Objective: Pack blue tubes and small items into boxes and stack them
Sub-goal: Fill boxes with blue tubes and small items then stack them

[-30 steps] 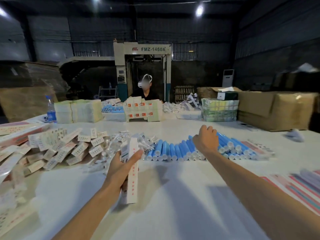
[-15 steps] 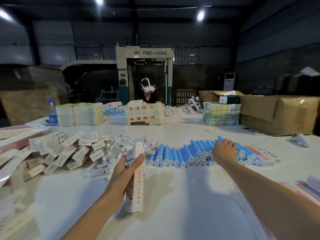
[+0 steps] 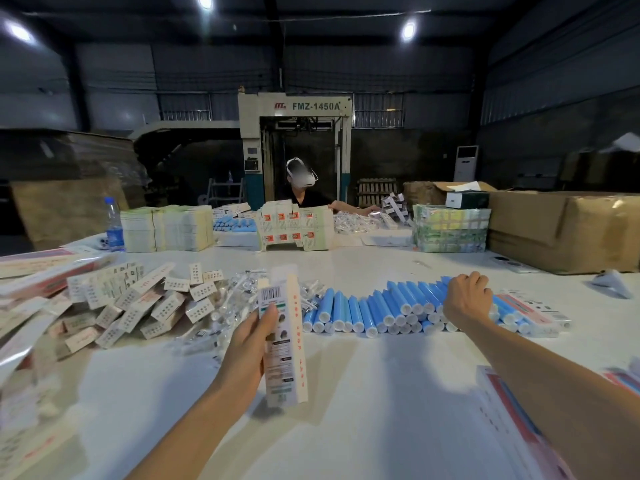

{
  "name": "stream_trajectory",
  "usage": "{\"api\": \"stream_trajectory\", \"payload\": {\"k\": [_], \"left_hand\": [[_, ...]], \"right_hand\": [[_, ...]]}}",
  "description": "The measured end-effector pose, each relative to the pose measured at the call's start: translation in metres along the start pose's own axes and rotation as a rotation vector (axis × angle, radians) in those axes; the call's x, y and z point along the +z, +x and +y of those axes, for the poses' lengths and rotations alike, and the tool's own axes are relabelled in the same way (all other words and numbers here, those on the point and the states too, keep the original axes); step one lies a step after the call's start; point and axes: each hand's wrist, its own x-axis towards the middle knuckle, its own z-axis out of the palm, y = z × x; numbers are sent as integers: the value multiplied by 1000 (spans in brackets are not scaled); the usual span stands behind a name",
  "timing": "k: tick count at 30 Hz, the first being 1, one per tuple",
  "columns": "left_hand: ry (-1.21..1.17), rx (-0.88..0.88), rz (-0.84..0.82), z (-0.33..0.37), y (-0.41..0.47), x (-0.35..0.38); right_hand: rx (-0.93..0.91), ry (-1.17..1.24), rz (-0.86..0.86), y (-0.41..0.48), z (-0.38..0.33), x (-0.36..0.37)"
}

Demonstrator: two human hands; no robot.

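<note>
Background machine (image 3: 294,109) reads FMZ-1450A; left hand (image 3: 246,346) grips a barcoded box (image 3: 289,344), right hand (image 3: 467,299) curls onto blue tubes (image 3: 381,310).

You've got 1 carton (image 3: 284,344) in hand, approx. 30 blue tubes (image 3: 381,310) in 1 row (too packed for exact no.), 20-odd small boxes (image 3: 138,306) heaped, 1 water bottle (image 3: 113,223), 1 person (image 3: 299,196) opp., 3 ceiling lamps (image 3: 408,29).

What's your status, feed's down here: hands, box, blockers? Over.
Left hand grips box, upright. Right hand on blue tubes, grip unclear. Nothing in the way.
</note>
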Motion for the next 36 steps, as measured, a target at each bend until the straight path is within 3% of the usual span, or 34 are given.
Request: {"api": "stream_trajectory", "payload": {"k": [3, 6, 10, 14, 19, 28, 36], "left_hand": [[7, 44, -2, 4, -2, 0], [50, 100, 35, 6, -1, -1], [44, 121, 37, 11, -5, -2], [99, 106, 44, 15, -7, -6], [140, 120, -6, 17, -11, -5], [262, 167, -64, 14, -11, -4], [302, 228, -41, 13, -13, -4]], "right_hand": [[-15, 112, 123, -9, -22, -18], [-9, 621, 163, -24, -60, -56], [-31, 1455, -80, -59, -111, -123], [-247, 1903, -308, -111, -134, -166], [-525, 1868, -373, -145, -146, -158], [-540, 1584, -267, -140, -149, -140], [-634, 1384, -463, -150, -153, -130]]}}
